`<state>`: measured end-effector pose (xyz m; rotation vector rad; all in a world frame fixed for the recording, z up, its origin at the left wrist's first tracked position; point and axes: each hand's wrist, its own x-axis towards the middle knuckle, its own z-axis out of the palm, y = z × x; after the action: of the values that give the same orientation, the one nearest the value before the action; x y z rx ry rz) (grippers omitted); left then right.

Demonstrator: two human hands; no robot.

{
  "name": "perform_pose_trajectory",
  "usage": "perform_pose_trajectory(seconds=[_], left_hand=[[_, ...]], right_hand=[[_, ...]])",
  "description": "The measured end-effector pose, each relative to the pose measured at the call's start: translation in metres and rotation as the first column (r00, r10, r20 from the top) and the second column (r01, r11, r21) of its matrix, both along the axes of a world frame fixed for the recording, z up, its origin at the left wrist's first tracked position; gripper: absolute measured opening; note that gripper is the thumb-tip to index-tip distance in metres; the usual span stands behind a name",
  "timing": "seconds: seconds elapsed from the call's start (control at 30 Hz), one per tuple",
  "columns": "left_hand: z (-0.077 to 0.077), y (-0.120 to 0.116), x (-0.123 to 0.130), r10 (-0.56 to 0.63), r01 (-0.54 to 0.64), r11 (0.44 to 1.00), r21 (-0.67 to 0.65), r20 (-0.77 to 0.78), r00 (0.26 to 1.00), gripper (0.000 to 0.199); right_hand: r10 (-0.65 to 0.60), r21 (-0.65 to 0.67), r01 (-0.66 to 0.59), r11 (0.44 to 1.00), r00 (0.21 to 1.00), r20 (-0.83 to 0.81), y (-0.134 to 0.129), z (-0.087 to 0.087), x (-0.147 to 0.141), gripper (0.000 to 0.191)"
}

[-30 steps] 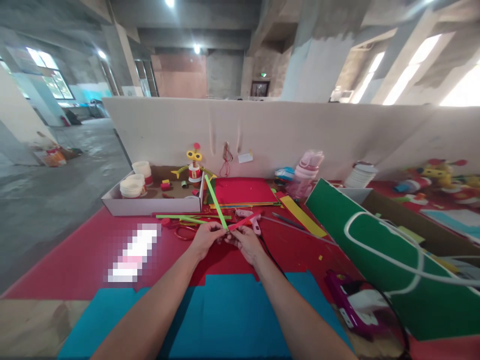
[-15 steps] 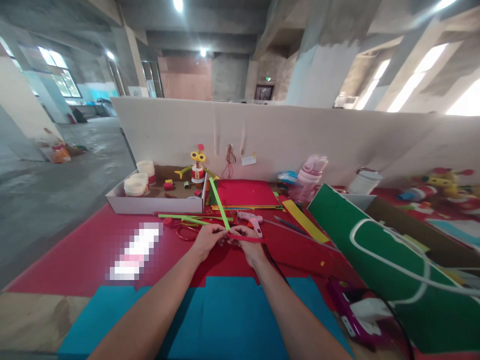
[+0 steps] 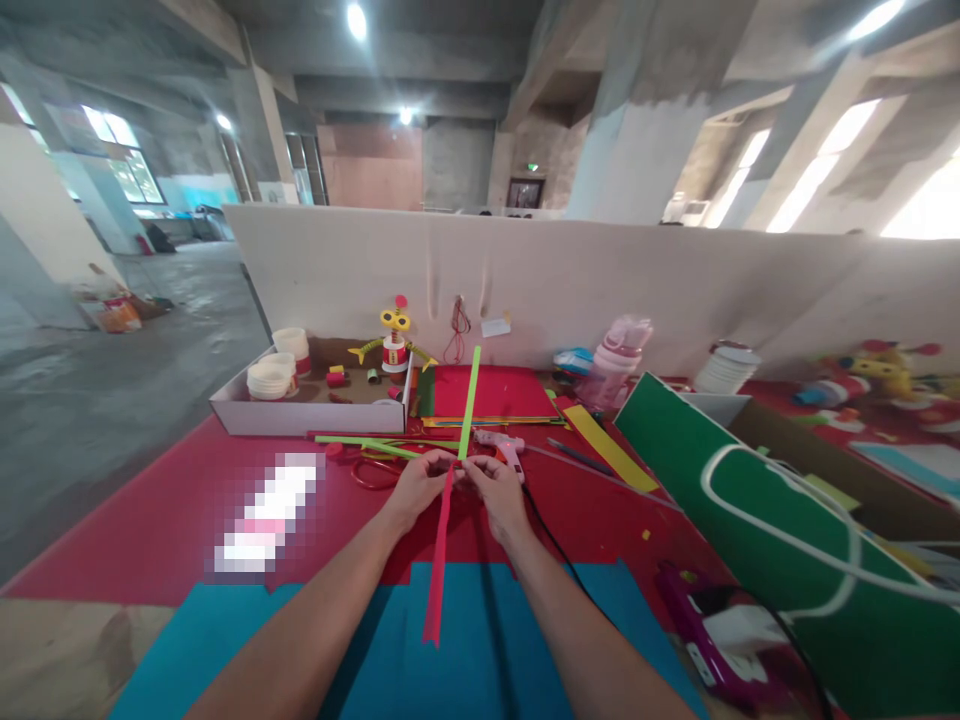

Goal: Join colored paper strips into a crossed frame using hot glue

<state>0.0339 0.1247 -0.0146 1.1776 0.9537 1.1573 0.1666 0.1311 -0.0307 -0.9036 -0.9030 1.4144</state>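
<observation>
My left hand [image 3: 421, 484] and my right hand [image 3: 492, 488] pinch two joined paper strips between them over the red table. The green strip [image 3: 470, 400] stands up and away from my fingertips. A red strip [image 3: 439, 560] hangs from the same spot toward me, over the blue sheets [image 3: 465, 640]. Just behind my right hand lies a pink glue gun [image 3: 510, 448]. Red-handled scissors [image 3: 369, 474] rest left of my left hand, close to loose green strips [image 3: 352, 441].
At the back left, a white box [image 3: 315, 418] holds cups; a yellow-eyed figure [image 3: 394, 350] stands there. Red sheets [image 3: 495, 390] lie behind the glue gun. To the right are a green board [image 3: 750, 510], a purple power strip [image 3: 712, 640] and a pink bottle [image 3: 619, 360].
The green strip has swung from leaning left to nearly upright. The red strip, which pointed right across my right hand, now hangs toward me.
</observation>
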Motion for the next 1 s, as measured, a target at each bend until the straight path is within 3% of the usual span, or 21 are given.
perform_pose_trajectory(seconds=[0.33,0.77,1.0], left_hand=[[-0.011,0.003,-0.003,0.156,-0.153,0.986,0.063,-0.042,0.987,0.025],[-0.012,0.004,-0.003,0.100,-0.101,0.995,0.025,0.030,0.995,0.027],[-0.016,0.007,-0.004,0.110,-0.109,0.994,-0.019,0.125,0.986,0.027]], right_hand=[[0.036,-0.020,-0.035,0.999,0.997,0.072,0.001,-0.001,0.002,0.032],[0.071,-0.030,-0.070,0.997,0.997,0.040,-0.001,0.003,0.003,0.033],[0.027,-0.023,-0.023,0.999,0.985,0.171,-0.002,0.005,0.004,0.034]])
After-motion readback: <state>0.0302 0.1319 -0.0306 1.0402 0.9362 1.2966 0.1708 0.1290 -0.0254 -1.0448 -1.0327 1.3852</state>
